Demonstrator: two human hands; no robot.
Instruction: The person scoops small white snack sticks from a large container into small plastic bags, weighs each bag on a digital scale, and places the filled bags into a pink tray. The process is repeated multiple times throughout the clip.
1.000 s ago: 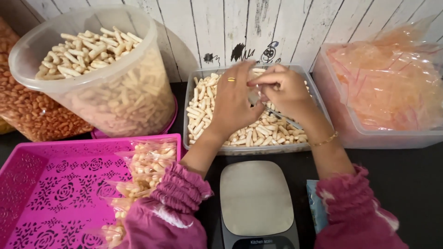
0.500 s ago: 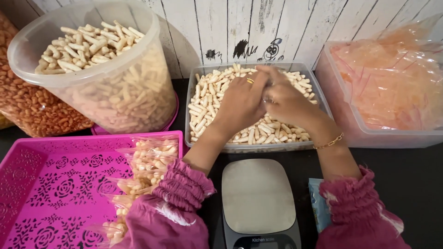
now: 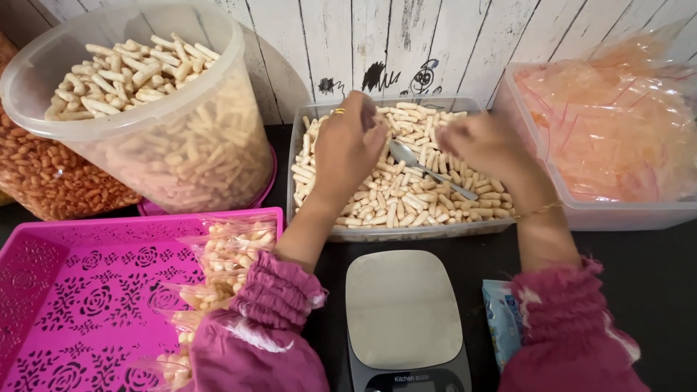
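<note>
Black table [image 3: 653,290]: clear snack tub [image 3: 312,145], orange bag bin [image 3: 617,210]; both hands' finger state unclear.

Pretty bright and even lighting going on here, soft light seeming to come from above, colours looking punchy. Soft shadows are sitting under the big round clear plastic tub of stick snacks [image 3: 156,131] against the whitewashed plank wall [image 3: 465,43]. Both hands, the left hand [image 3: 348,145] and the right hand [image 3: 486,149], are smearing with motion blur. The brushed steel kitchen scale [image 3: 403,308] is giving off a dull sheen, no harsh glare. Edges are bending a bit, wide-angle style.
</note>
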